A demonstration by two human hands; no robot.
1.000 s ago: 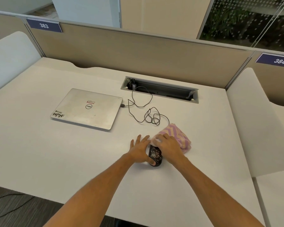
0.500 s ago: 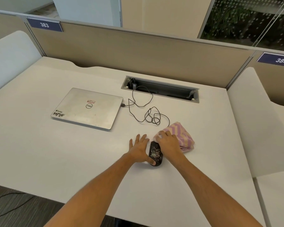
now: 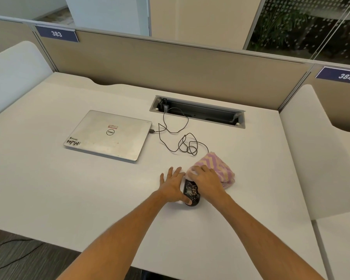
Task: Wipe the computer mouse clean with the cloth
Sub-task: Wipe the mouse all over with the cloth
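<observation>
A black computer mouse (image 3: 192, 192) speckled with pale marks lies on the white desk (image 3: 89, 188), near its front middle. My left hand (image 3: 173, 184) rests against the mouse's left side, fingers spread flat on the desk and thumb on the mouse's near end. My right hand (image 3: 207, 181) presses a pink and cream striped cloth (image 3: 216, 166) down over the mouse's far end and right side. The bulk of the cloth bunches to the right of that hand. The front of the mouse is hidden under cloth and hand.
A closed silver laptop (image 3: 109, 135) lies at the left. A thin black cable (image 3: 178, 136) loops from it toward a cable tray opening (image 3: 198, 112) at the back. Beige partitions stand behind and at both sides.
My right hand and the cloth have shifted slightly over the mouse's far end; the cloth bunches a little differently. The left hand and the mouse stay put.
</observation>
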